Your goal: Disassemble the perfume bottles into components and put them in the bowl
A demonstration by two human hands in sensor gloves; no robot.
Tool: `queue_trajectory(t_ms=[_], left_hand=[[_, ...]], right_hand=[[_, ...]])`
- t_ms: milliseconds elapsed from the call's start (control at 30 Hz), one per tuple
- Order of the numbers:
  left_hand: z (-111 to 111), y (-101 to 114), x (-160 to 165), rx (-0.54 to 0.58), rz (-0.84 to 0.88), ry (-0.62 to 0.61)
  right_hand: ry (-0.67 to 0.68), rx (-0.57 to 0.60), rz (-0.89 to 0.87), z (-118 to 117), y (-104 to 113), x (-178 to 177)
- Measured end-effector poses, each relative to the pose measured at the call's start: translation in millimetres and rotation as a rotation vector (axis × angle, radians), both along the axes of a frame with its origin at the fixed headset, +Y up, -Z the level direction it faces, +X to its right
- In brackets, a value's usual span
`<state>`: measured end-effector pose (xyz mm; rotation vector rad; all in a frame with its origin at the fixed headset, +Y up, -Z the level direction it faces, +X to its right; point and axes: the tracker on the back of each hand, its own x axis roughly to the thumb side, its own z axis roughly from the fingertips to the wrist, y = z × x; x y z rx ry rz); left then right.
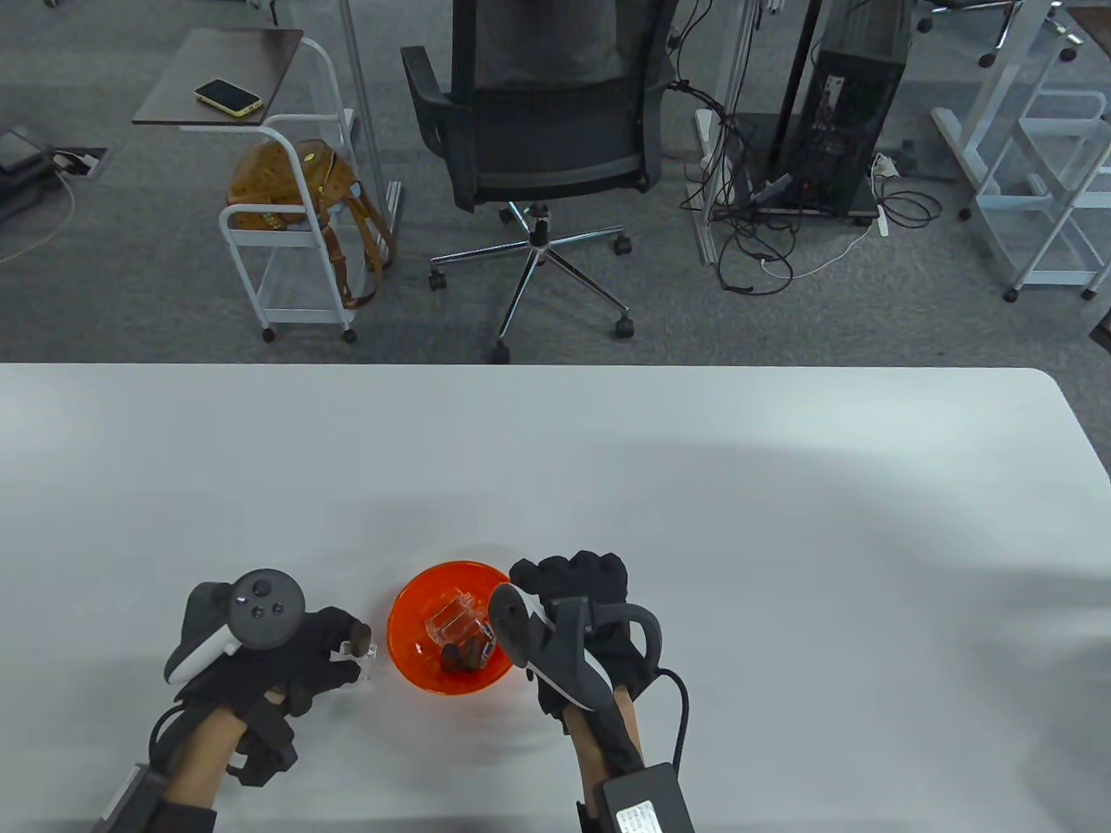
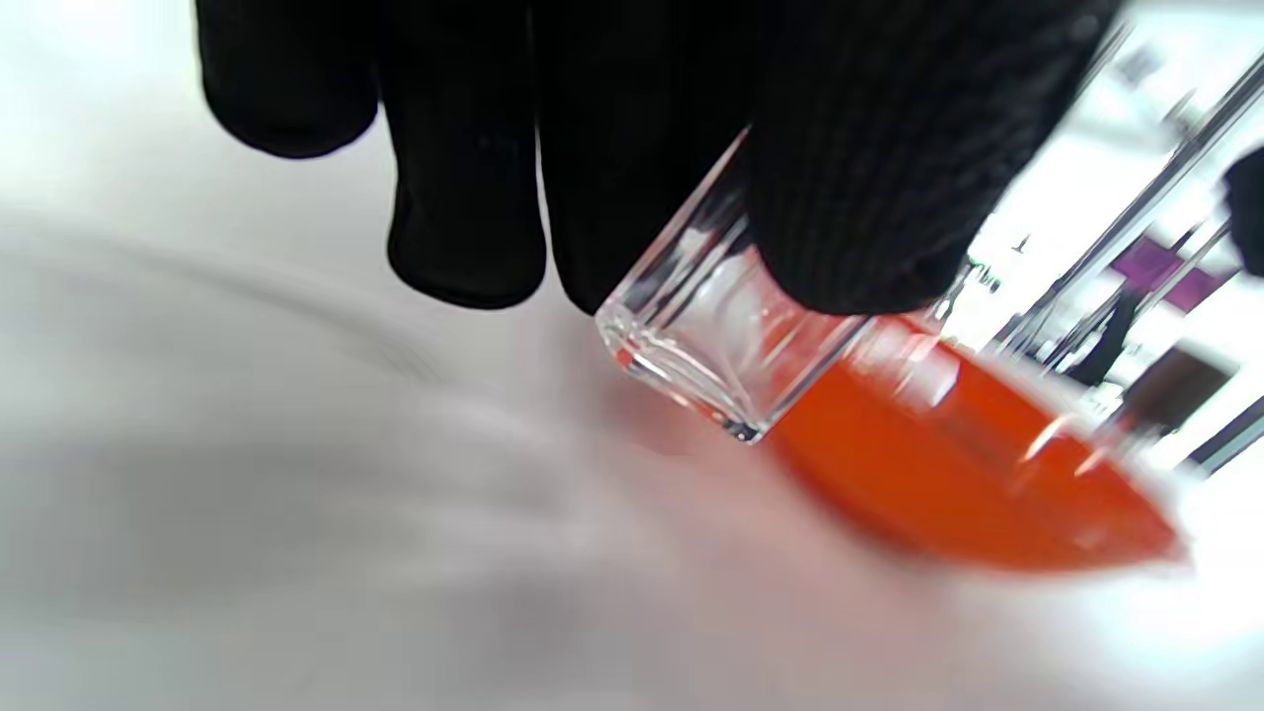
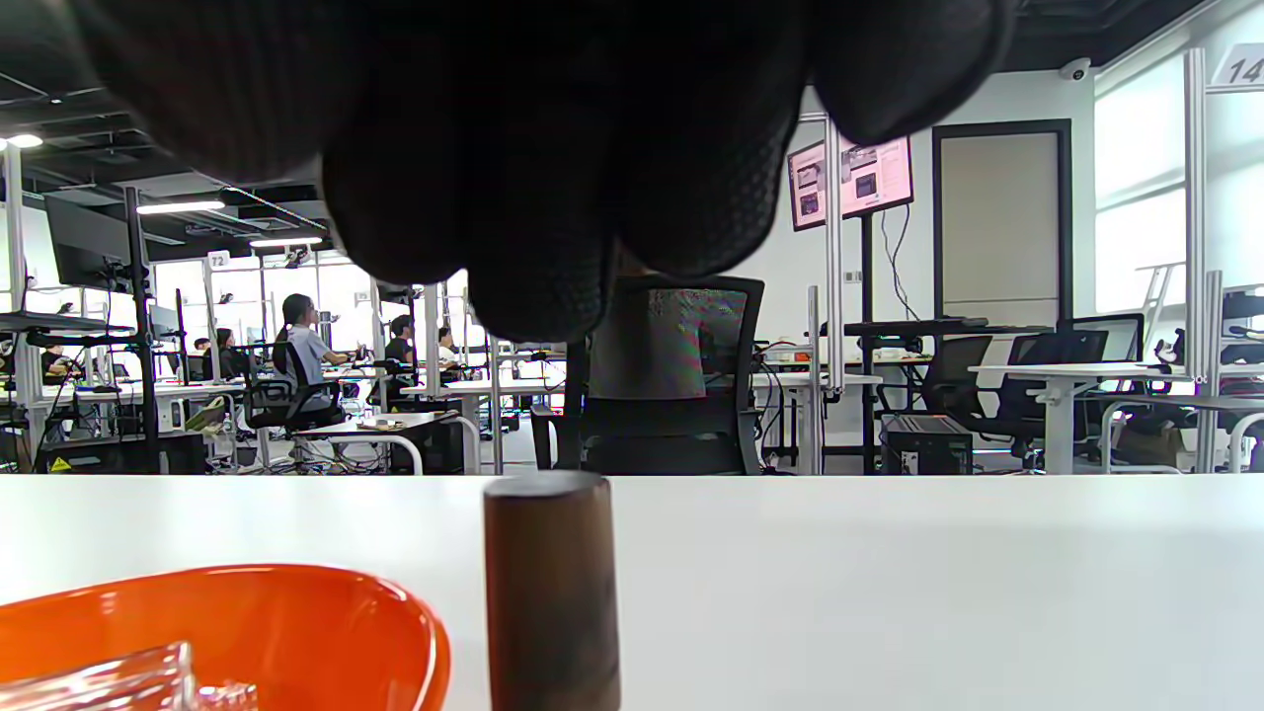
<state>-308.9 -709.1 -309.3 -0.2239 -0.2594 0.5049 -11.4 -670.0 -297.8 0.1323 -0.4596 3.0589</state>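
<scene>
My left hand point(image 1: 334, 655) pinches a small clear perfume bottle point(image 1: 363, 661) just left of the orange bowl point(image 1: 408, 599); a brown cap point(image 1: 359, 632) shows at its top. In the left wrist view my fingers point(image 2: 849, 197) grip the tilted glass bottle point(image 2: 711, 346) in front of the bowl point(image 2: 948, 464). The bowl holds a clear bottle point(image 1: 456, 618) and brown caps point(image 1: 460, 657). My right hand point(image 1: 568, 577) hovers at the bowl's right rim with its fingers curled. A brown cylindrical cap point(image 3: 551, 592) stands upright below those fingers point(image 3: 553, 178), apart from them, beside the bowl point(image 3: 296, 622).
The white table point(image 1: 694, 486) stretches wide to the right and back. A black pack point(image 1: 647, 798) and cable hang at my right wrist. An office chair point(image 1: 538, 113) stands beyond the far edge.
</scene>
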Motion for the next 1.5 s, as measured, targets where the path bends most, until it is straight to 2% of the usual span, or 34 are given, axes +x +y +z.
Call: queue_trajectory(t_ms=[100, 167, 300, 367, 467, 567, 667, 800, 867, 1067, 1133, 1233, 1400, 1500], left_hand=[[0, 26, 13, 0.081, 0.060, -0.016], [-1, 34, 29, 0.148, 0.035, -0.033], [4, 14, 40, 0.250, 0.062, -0.058], [9, 8, 43, 0.211, 0.046, -0.081], [13, 7, 43, 0.251, -0.005, -0.084], [13, 8, 43, 0.251, -0.002, -0.079], [15, 8, 47, 0.265, -0.025, -0.092], [18, 9, 51, 0.278, -0.031, -0.121], [18, 8, 52, 0.278, -0.059, -0.127], [15, 10, 42, 0.286, -0.067, -0.017], [14, 9, 36, 0.277, -0.048, 0.009], [10, 7, 29, 0.236, -0.014, 0.036], [8, 6, 27, 0.225, 0.014, 0.045], [7, 5, 28, 0.221, 0.004, 0.043]], right_hand=[[0.003, 0.003, -0.014, 0, 1, 0], [0.013, 0.002, -0.021, 1, 1, -2], [0.038, 0.001, -0.034, 3, 0, -8], [0.059, -0.001, -0.055, 5, 0, -12], [0.115, 0.000, -0.113, 9, 1, -22], [0.261, -0.052, -0.218, 17, 1, -41], [0.314, -0.051, -0.225, 24, -2, -59], [0.319, 0.011, -0.091, 30, -10, -76], [0.313, 0.010, -0.079, 30, -11, -77], [0.235, 0.108, -0.209, 28, 7, -56], [0.228, 0.083, -0.162, 26, 7, -54], [0.234, 0.010, 0.006, 22, -7, -62], [0.275, -0.148, 0.106, 20, -28, -77], [0.287, -0.187, 0.157, 21, -37, -82]])
